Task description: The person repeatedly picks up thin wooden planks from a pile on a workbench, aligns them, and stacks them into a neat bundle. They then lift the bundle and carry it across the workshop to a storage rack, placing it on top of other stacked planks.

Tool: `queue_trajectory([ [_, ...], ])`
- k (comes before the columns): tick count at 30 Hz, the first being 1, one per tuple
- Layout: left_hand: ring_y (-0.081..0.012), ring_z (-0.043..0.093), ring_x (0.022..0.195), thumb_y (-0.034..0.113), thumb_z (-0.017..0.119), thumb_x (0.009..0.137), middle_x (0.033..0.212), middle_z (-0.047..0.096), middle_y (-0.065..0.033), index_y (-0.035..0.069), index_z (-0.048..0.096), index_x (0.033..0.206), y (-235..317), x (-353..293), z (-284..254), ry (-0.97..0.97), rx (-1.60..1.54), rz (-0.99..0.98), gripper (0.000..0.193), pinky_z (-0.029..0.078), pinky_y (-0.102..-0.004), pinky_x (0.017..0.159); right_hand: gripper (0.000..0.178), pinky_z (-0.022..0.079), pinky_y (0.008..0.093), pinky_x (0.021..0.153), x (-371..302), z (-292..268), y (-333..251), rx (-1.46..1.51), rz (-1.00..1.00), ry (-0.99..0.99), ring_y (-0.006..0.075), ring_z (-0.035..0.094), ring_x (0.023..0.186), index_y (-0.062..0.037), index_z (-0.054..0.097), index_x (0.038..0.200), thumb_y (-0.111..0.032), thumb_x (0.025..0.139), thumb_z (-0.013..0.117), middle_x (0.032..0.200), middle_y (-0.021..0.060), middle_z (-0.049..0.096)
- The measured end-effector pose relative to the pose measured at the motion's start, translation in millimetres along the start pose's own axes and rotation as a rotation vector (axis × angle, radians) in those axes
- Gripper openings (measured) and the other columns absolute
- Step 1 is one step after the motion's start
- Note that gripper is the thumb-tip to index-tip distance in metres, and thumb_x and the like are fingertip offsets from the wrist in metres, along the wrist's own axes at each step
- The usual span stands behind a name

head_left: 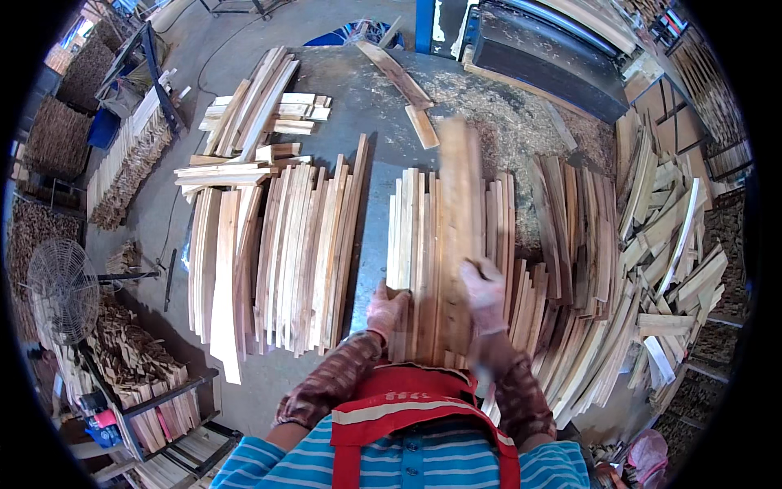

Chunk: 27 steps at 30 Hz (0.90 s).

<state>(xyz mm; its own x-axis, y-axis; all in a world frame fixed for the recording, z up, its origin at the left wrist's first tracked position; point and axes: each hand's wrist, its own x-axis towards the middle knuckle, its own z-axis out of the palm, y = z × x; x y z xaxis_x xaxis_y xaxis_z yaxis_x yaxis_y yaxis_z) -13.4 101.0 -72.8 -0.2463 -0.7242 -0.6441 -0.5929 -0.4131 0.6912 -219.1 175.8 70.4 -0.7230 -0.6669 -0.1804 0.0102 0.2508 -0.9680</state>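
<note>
A wide wooden board (pixel 456 204), blurred by motion, lies lengthwise over a row of wooden strips (pixel 419 228) in front of me. My right hand (pixel 483 285), in a pale glove, grips the board's right edge. At the left edge of the strip row rests my left hand (pixel 386 310), also gloved, its thumb and forefinger apart and touching the outer strips. Just left of it, across a bare band of the dark table (pixel 371 204), lies another row of long strips (pixel 301 244).
Crossed strips (pixel 252 106) are piled at the far left. A loose brown plank (pixel 395 73) and sawdust (pixel 505 114) lie toward a dark machine (pixel 546 65). Tangled offcuts (pixel 668 236) heap up on the right. A standing fan (pixel 63 289) is at left.
</note>
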Motion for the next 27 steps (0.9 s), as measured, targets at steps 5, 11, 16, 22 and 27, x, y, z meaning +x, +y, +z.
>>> queue_trajectory([
  [5,-0.0270,0.059,0.120,0.025,0.064,0.093,0.128,0.063,-0.0151,0.007,0.047,0.144,-100.4,25.8,14.5,-0.171,-0.233,-0.051,0.057,0.047,-0.0412,0.101,0.033,0.053,0.0356,0.067,10.7,146.9,10.5,-0.025,0.186,0.037,0.0220,0.066,0.071,-0.0065,0.074,0.103,-0.035,0.090,0.065,0.078,0.0080,0.071],
  [11,-0.0264,0.068,0.102,0.039,0.056,0.097,0.119,0.067,-0.0112,0.007,0.054,0.135,-168.0,-5.5,19.5,-0.017,0.960,0.668,0.050,0.056,-0.0415,0.086,0.031,0.055,0.0494,0.072,-3.6,205.6,49.7,-0.518,0.134,-0.100,0.0371,0.069,0.086,-0.0036,0.062,0.099,-0.033,0.089,0.061,0.096,0.0213,0.070],
  [16,-0.0249,0.062,0.106,0.037,0.073,0.088,0.122,0.065,-0.0137,0.004,0.046,0.144,-92.4,-5.3,-14.0,-0.189,0.363,0.209,0.070,0.051,-0.0345,0.093,0.049,0.052,0.0457,0.095,-26.2,199.4,34.0,-0.709,0.343,-0.736,0.0363,0.064,0.114,-0.0053,0.056,0.130,-0.039,0.095,0.058,0.125,0.0215,0.065],
  [22,-0.0321,0.066,0.104,0.042,0.070,0.086,0.118,0.066,-0.0208,0.004,0.026,0.157,-28.3,-23.6,-14.2,-0.040,0.103,0.040,0.092,0.053,-0.0384,0.088,0.058,0.046,0.0432,0.103,4.3,50.7,27.6,-0.514,-0.081,0.064,0.0400,0.058,0.120,0.0005,0.051,0.138,-0.027,0.089,0.067,0.130,0.0269,0.059],
  [27,-0.0243,0.062,0.103,0.035,0.069,0.087,0.114,0.065,-0.0148,0.002,0.030,0.154,34.2,-38.2,-11.4,-0.078,0.180,-0.013,0.084,0.051,-0.0348,0.087,0.054,0.052,0.0487,0.091,53.5,-64.8,96.0,-0.896,-0.037,0.535,0.0403,0.064,0.107,-0.0049,0.050,0.130,-0.035,0.088,0.063,0.121,0.0206,0.064],
])
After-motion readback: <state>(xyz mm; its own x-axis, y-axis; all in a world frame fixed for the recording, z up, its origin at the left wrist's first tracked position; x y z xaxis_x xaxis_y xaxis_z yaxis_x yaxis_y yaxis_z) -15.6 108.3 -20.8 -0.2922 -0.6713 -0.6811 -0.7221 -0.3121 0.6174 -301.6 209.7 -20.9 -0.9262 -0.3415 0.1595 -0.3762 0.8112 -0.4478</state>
